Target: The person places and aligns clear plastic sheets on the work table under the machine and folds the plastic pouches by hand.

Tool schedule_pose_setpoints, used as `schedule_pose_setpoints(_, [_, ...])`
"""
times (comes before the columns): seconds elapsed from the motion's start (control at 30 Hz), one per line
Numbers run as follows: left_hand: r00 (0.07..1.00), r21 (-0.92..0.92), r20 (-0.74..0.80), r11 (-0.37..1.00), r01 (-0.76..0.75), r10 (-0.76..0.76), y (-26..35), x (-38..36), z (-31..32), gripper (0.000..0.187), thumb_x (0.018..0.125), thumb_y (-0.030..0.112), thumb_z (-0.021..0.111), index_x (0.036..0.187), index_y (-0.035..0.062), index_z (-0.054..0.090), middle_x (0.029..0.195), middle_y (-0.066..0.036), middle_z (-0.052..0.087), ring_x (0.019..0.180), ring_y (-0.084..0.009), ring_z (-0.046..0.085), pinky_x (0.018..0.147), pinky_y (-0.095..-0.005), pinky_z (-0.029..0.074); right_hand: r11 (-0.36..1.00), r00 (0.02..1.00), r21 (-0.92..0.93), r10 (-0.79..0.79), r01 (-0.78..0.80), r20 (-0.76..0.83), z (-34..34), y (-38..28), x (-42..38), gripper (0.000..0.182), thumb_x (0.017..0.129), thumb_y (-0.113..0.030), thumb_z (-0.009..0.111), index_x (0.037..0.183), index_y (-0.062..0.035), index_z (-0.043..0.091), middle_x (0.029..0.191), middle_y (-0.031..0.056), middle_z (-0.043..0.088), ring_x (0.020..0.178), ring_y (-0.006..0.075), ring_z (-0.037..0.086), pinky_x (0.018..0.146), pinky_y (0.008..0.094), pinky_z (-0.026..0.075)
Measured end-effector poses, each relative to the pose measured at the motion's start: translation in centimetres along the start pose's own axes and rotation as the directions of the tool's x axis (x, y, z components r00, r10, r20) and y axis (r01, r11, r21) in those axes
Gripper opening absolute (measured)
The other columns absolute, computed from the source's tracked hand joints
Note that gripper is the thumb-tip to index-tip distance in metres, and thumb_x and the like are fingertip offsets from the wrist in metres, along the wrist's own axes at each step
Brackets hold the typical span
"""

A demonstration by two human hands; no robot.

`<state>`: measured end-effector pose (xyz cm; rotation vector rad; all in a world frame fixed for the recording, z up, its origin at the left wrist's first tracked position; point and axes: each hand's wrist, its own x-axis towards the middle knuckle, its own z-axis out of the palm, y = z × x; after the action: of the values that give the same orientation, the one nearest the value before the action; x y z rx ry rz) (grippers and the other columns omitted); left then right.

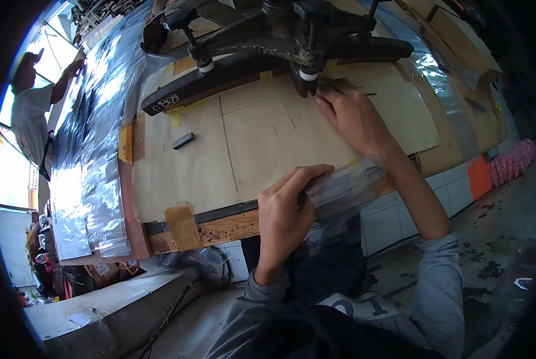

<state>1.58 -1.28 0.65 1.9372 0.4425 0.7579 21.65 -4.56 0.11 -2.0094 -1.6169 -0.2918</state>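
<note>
My left hand (286, 212) is closed around a stack of clear plastic bags (346, 182) at the front edge of the work board. The stack sticks out to the right, and some loose film hangs below it. My right hand (353, 116) reaches forward over the board, fingers bent together beside a white-collared bolt (308, 76) of the press. Its fingertips sit close to the dark press bar (220, 84); what they pinch, if anything, is hidden. Beige paper (190, 170) with drawn lines covers the board.
A small dark block (184, 141) lies on the paper at left. Shiny plastic sheets (97, 161) spread over the table's left side. A cardboard box (459, 45) stands at back right. Another person (33, 113) stands at far left. Pink bundles (512, 163) are beyond the right edge.
</note>
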Motion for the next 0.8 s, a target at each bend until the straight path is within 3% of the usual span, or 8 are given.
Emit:
schedule_pose_setpoints(0.6, [1.000,0.008,-0.002,1.000,-0.005,0.005,-0.14,0.00,0.06,0.047,0.064,-0.015,0.047,0.102,0.0040,0.068,0.091,-0.014,0.068,0.082,-0.0294,0.068,0.074,-0.0332,0.052,0.998,0.999,0.058,0.026,-0.028,0.025,-0.25,0.32,0.17,0.022,0.089,-0.013,0.060,0.106,0.0010,0.062,0.108,0.0176,0.064,0.101,0.0343,0.060,0.088,0.0418,0.049])
schedule_pose_setpoints(0.7, [0.997,0.029,0.017,0.997,0.072,-0.072,0.51,0.14,-0.13,0.036,0.067,-0.012,0.059,0.099,0.0003,0.069,0.092,-0.012,0.072,0.087,-0.0202,0.071,0.078,-0.0283,0.053,0.997,0.999,0.067,0.033,-0.035,0.031,-0.24,0.35,0.17,0.022,0.089,-0.013,0.060,0.106,0.0010,0.062,0.108,0.0176,0.064,0.101,0.0343,0.060,0.088,0.0418,0.049])
schedule_pose_setpoints(0.8, [0.998,0.031,0.013,0.998,0.057,-0.057,0.50,0.14,-0.15,0.037,0.067,-0.012,0.059,0.100,0.0005,0.069,0.091,-0.012,0.072,0.086,-0.0204,0.071,0.078,-0.0283,0.053,0.998,1.000,0.064,0.020,-0.021,0.015,0.03,0.62,0.14,0.022,0.089,-0.013,0.060,0.107,0.0008,0.062,0.108,0.0177,0.064,0.101,0.0345,0.060,0.088,0.0419,0.049])
